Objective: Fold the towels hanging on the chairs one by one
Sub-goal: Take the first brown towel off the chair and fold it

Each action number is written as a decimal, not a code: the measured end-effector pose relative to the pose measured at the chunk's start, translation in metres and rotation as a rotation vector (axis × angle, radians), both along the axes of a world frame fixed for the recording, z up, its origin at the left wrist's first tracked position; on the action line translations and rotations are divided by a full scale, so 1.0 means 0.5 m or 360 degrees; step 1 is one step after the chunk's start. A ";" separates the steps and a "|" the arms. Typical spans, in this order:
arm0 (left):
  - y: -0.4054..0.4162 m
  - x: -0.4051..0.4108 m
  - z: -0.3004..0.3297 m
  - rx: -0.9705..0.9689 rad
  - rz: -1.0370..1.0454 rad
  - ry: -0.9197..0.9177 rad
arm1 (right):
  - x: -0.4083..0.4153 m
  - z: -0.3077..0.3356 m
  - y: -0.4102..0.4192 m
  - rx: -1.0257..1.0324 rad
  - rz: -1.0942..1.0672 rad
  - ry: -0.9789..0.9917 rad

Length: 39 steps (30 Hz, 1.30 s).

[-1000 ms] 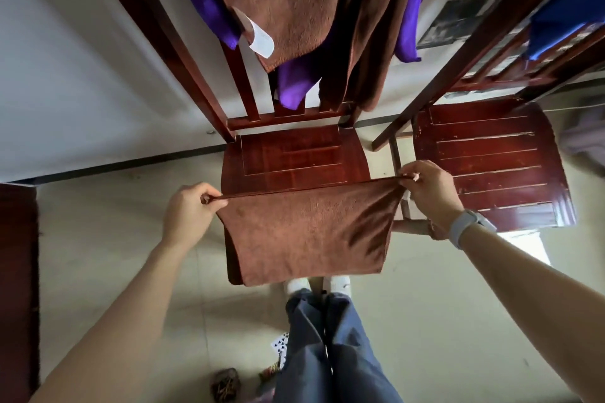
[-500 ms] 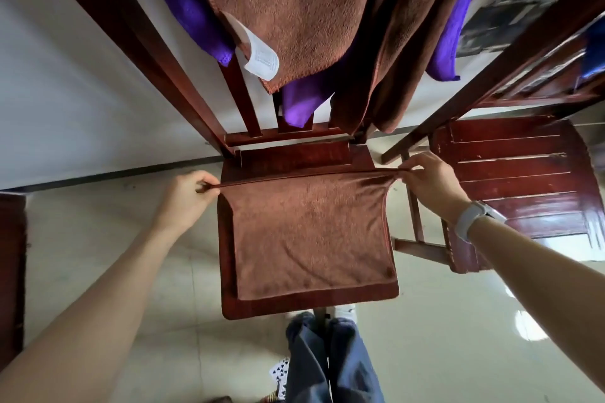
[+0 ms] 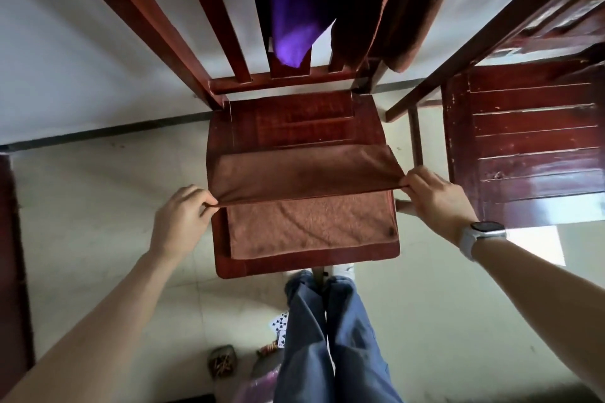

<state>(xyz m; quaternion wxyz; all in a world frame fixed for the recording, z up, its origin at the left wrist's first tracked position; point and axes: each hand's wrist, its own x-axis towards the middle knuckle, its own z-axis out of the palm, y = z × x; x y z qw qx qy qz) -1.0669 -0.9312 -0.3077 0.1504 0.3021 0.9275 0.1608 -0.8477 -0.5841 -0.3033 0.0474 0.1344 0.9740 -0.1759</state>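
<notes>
A brown towel [image 3: 307,203] lies on the seat of the red-brown wooden chair [image 3: 294,118] in front of me. Its far half is doubled toward me over the near half. My left hand [image 3: 183,219] pinches the folded-over edge at its left corner. My right hand [image 3: 435,196], a watch on its wrist, pinches the same edge at the right corner. The edge is stretched taut between both hands, partway across the seat. Over the chair's backrest hang more brown towels [image 3: 393,3] and a purple towel [image 3: 294,20].
A second wooden chair [image 3: 523,147] stands close on the right, its back rail slanting across the top right. My legs in blue trousers [image 3: 330,337] stand at the seat's front edge. Playing cards [image 3: 280,325] and small clutter lie on the tiled floor. Dark furniture borders the left.
The towel came down from hanging in the air onto the seat. Both hands then drew its pinched far edge back toward me, doubling it over the near half.
</notes>
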 end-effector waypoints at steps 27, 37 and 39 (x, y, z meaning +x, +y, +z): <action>-0.099 0.210 -0.178 -0.0100 -0.0109 0.0156 | 0.197 -0.182 -0.105 0.0241 0.0038 -0.0130; -0.076 0.210 -0.127 0.0118 0.0011 0.0257 | 0.186 -0.158 -0.139 0.0337 -0.0057 -0.0181; -0.075 0.215 -0.126 0.0123 -0.0002 0.0259 | 0.169 -0.156 -0.152 0.0336 -0.0076 -0.0144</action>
